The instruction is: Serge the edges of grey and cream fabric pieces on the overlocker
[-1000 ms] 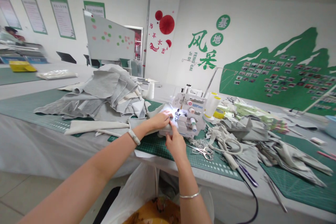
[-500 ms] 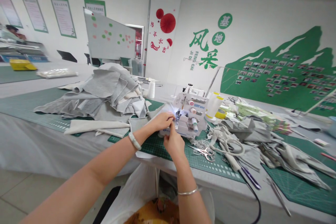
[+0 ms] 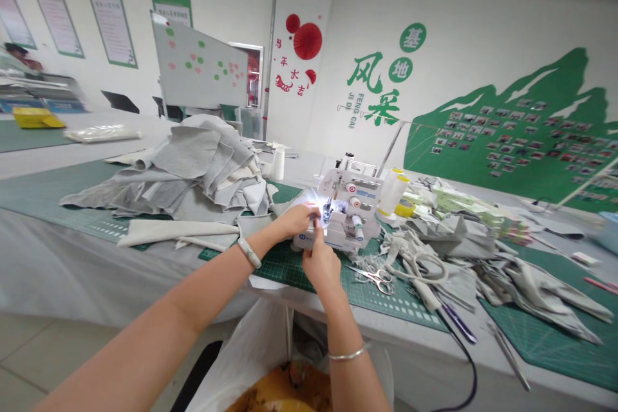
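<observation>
A white overlock sewing machine point(image 3: 360, 188) stands in front of me, its lamp lit over the needle area. My left hand point(image 3: 299, 220) is at the front left of the presser foot, its fingers closed on a piece of grey fabric point(image 3: 254, 225) that trails out to the left. My right hand point(image 3: 321, 265) comes in from below, thumb and forefinger pinched at the fabric's edge beside the left fingertips. The fabric between the fingers is mostly hidden. Small scissors point(image 3: 377, 278) lie to the right of my right hand, on the green cutting mat point(image 3: 405, 312).
Left of the machine rises a pile of grey fabric pieces point(image 3: 203, 161). White thread cones point(image 3: 393, 190) stand behind it. On the right lie fabric scraps point(image 3: 454, 244), a purple-handled tool point(image 3: 458, 323) and metal tweezers point(image 3: 509, 355). A person sits far left.
My view has shifted slightly. Both hands stay at the needle area with only a small shift of the fingers, and the needle parts of the machine look different in position.
</observation>
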Demonstrator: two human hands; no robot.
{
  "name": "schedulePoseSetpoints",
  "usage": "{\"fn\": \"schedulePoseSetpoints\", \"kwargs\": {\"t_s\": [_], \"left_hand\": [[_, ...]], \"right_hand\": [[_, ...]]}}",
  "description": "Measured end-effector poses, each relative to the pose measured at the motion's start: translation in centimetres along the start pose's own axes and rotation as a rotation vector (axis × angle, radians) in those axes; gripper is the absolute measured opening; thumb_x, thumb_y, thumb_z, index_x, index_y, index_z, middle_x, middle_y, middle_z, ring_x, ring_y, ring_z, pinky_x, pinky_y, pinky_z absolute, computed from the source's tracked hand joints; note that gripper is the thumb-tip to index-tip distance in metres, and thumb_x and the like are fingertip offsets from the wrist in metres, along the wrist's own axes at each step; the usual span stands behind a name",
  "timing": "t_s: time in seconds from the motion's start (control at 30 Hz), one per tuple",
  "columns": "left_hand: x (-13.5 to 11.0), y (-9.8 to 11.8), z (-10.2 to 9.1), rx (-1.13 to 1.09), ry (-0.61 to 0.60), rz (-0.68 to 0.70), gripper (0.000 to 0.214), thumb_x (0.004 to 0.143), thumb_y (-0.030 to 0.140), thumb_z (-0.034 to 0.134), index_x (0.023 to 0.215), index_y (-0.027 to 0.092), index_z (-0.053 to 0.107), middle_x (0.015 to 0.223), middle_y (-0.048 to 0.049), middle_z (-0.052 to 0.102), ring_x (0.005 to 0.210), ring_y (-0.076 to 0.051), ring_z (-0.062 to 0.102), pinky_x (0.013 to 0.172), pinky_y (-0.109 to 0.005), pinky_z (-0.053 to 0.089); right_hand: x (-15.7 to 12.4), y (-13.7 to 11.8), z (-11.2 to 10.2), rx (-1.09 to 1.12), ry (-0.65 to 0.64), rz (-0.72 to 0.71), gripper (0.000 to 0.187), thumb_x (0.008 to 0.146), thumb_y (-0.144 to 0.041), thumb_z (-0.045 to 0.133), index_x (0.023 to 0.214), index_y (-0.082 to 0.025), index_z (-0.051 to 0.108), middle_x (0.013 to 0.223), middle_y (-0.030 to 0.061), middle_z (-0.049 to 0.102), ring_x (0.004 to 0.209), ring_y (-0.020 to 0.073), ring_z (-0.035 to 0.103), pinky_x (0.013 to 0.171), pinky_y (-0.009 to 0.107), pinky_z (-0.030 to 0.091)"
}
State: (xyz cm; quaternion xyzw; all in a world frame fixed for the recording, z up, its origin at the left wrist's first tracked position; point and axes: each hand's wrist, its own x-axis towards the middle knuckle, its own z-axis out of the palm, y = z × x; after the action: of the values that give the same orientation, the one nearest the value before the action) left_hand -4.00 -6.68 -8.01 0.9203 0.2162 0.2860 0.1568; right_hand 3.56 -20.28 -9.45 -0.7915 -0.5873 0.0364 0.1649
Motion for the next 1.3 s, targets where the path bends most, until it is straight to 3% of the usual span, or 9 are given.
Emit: {"fn": "schedulePoseSetpoints", "kwargs": {"t_s": [0.43,0.67,1.03,1.3], "left_hand": [[1.2,-0.8,-0.5,0.098,-0.046,-0.106,0.042,0.069,-0.003,0.043,0.099,0.012,0.070,0.101,-0.0092,0.067,0.093,-0.020,0.061,0.088,-0.029,0.047],[1.1,0.1,-0.9,0.178,-0.068,-0.164,0.038,0.074,0.001,0.046,0.104,0.011,0.068,0.103,-0.0107,0.067,0.091,-0.020,0.061,0.086,-0.028,0.048],[0.3,1.6,-1.1,0.335,-0.060,-0.233,0.030,0.079,0.007,0.045,0.099,0.013,0.067,0.101,-0.0101,0.065,0.091,-0.019,0.061,0.081,-0.027,0.048],[-0.9,3.5,-1.2,0.456,-0.009,-0.216,0.022,0.084,0.014,0.043,0.089,0.012,0.065,0.102,-0.0143,0.061,0.096,-0.025,0.058,0.085,-0.036,0.046]], "right_hand": [[0.8,-0.9,-0.3,-0.017,-0.009,-0.041,0.076,0.083,-0.019,0.049,0.149,-0.018,0.012,0.101,0.0145,0.069,0.090,0.0262,0.069,0.072,0.033,0.047],[1.1,-1.1,-0.5,0.001,-0.047,-0.024,0.081,0.083,-0.018,0.051,0.150,-0.020,0.005,0.109,0.0144,0.067,0.096,0.0243,0.067,0.078,0.033,0.045],[1.0,-0.8,-0.5,-0.025,-0.038,-0.043,0.078,0.084,-0.018,0.051,0.149,-0.022,0.009,0.107,0.0135,0.067,0.095,0.0240,0.067,0.076,0.032,0.046],[0.8,-0.3,-0.3,-0.039,0.004,-0.041,0.071,0.084,-0.016,0.049,0.147,-0.023,0.016,0.099,0.0112,0.070,0.089,0.0253,0.069,0.071,0.032,0.047]]}}
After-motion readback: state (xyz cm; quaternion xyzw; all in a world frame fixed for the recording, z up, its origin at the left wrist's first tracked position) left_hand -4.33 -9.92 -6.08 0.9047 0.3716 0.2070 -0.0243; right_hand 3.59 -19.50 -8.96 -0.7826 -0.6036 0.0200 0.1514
